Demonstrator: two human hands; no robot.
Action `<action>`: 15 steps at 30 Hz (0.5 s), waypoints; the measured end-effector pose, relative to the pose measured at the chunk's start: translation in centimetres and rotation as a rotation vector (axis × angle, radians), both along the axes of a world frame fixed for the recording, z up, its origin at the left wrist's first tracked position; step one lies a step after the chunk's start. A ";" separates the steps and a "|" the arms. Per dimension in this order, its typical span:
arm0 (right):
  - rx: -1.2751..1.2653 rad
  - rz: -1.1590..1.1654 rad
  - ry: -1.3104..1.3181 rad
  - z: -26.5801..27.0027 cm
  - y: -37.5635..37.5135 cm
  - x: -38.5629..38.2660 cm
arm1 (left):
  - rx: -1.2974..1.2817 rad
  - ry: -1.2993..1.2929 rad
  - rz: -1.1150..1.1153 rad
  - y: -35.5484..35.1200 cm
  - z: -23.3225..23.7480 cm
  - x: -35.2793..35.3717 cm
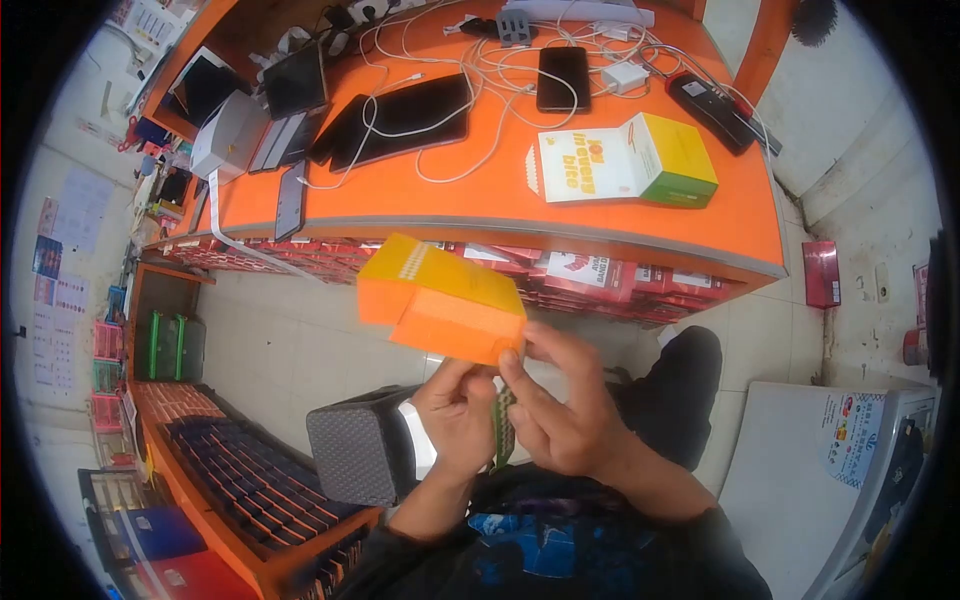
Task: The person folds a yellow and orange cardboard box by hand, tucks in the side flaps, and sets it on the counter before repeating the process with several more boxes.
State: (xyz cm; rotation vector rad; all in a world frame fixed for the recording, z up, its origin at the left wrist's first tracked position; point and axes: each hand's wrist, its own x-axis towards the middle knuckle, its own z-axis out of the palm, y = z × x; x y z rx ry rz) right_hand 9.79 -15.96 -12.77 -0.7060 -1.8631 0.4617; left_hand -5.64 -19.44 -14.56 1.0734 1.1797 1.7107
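A yellow and orange cardboard box (450, 290) is held up in front of the body, below the orange counter's front edge. My right hand (565, 400) pinches its lower right corner between thumb and fingers. Just under the box's lower edge is my left hand (458, 415), its fingers curled; whether they grip the box's edge is hidden. On the counter lies a second box (680, 165), yellow and green, with a white printed flap (585, 165) spread to its left.
The orange counter (500, 200) holds tablets (410, 115), a black phone (565, 80), tangled white cables and a card terminal (710, 110). Red packets (590, 272) fill the shelf below. A dark woven bin (355, 450) stands at left, a white cabinet (800, 480) at right.
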 end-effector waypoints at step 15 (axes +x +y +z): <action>0.269 -0.030 -0.180 0.3 1.6 0.8 | 0.210 0.150 0.058 0.3 1.7 -2.2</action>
